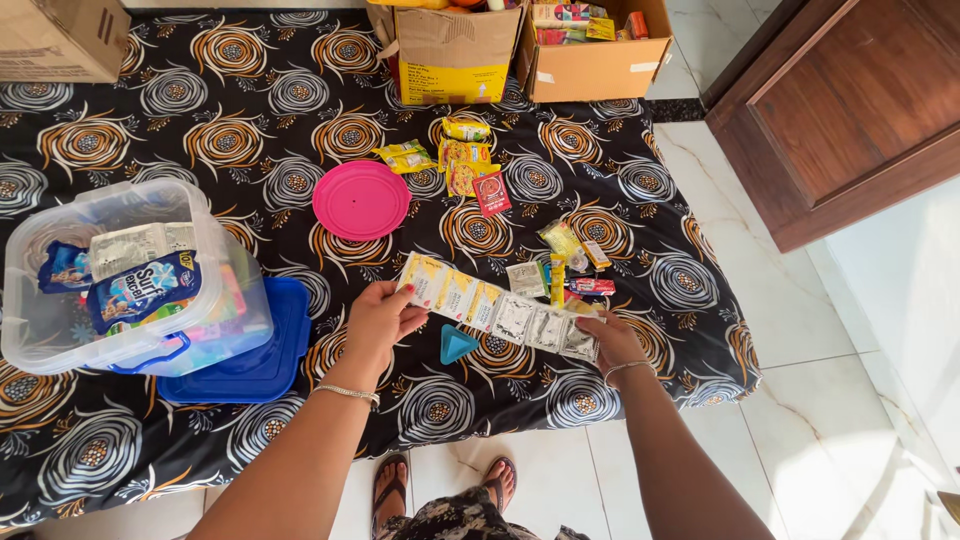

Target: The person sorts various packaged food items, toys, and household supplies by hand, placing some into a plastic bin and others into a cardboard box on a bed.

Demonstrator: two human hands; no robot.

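Patterned mat (250, 130), two hands — left hand (378, 322), right hand (612, 342) (one sachet strip (497, 308))

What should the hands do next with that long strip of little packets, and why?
Probably lower the strip of sachets flat onto the patterned cloth. The left hand and right hand hold it stretched by its ends just above the cloth, beside other loose packets.

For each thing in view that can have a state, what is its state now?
Left hand: grips one end of the sachet strip.
Right hand: grips the other end.
Sachet strip: stretched flat, unbroken.
Clear tubs: open, stacked, tilted.
Blue lid: off.
Cardboard boxes: open, filled.
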